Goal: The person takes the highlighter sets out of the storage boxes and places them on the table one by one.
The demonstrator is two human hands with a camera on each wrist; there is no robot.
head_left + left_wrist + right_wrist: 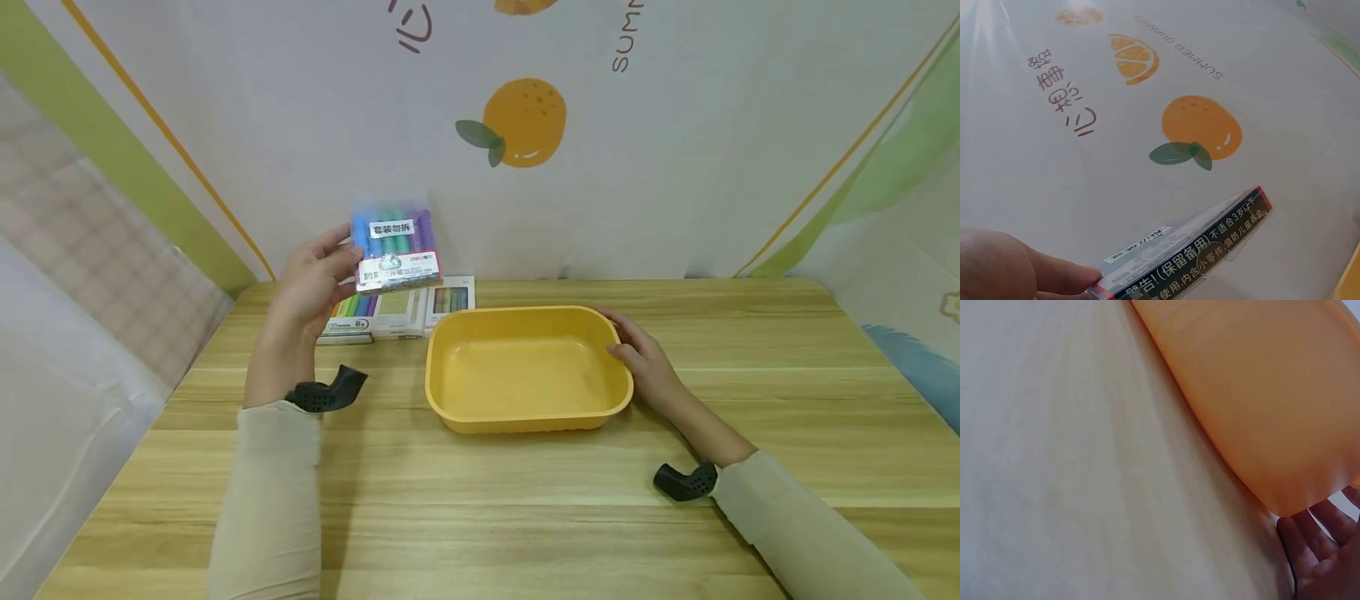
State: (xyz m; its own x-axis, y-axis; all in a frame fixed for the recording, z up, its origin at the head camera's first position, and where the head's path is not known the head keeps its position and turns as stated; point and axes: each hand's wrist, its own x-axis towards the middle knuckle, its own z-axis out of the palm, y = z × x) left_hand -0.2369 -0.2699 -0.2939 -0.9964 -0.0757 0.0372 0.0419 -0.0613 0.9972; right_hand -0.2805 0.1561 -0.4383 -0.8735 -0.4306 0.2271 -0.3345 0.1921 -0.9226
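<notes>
My left hand [306,283] pinches the left edge of a clear pack of coloured markers [393,242], raised above the back left of the table. Blue, green and purple markers show through it, over a white and red label. In the left wrist view, the pack's dark bottom edge [1200,250] with white print faces the camera, and the thumb [1060,275] presses its near end. At the right end of a yellow plastic basin [528,379], my right hand [651,371] grips the rim, thumb on top. The right wrist view has the basin's outer wall [1266,394] with fingers [1319,534] beneath its corner.
Behind the left hand, several flat boxes of coloured sticks or pens [397,312] lie along the back edge of the wood-grain table [495,508]. A white cloth printed with oranges [525,125] hangs directly behind the table. Black wrist mounts [326,392] sit at both cuffs.
</notes>
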